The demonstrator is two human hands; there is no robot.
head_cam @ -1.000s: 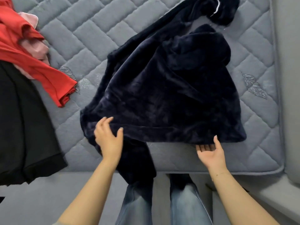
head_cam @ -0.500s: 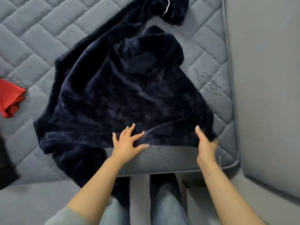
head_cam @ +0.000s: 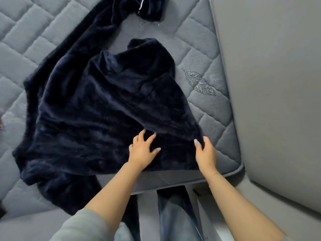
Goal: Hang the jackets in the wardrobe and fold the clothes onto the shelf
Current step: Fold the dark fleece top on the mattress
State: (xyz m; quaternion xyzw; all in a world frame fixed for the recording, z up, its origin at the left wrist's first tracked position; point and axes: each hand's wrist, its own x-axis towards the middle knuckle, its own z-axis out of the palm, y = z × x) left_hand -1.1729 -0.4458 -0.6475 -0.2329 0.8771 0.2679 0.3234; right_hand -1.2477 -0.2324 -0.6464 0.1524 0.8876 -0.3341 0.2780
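Observation:
A dark navy fleece jacket (head_cam: 97, 108) lies spread on the grey quilted mattress (head_cam: 213, 54). One sleeve runs up to the top of the view, and another part hangs over the mattress's front edge at the lower left. My left hand (head_cam: 143, 150) rests flat on the jacket near its lower right part, fingers spread. My right hand (head_cam: 205, 152) holds the jacket's right lower corner, with the thumb on top and the fingers tucked behind the fabric.
A grey padded wall or bed frame (head_cam: 271, 84) rises along the mattress's right side. My legs in blue jeans (head_cam: 175, 214) stand against the bed's front edge. A scrap of red cloth (head_cam: 1, 121) shows at the far left edge.
The view has swung right, so the red and black clothes have left the picture. Both hands slid right along the jacket's hem; the right hand now holds the corner.

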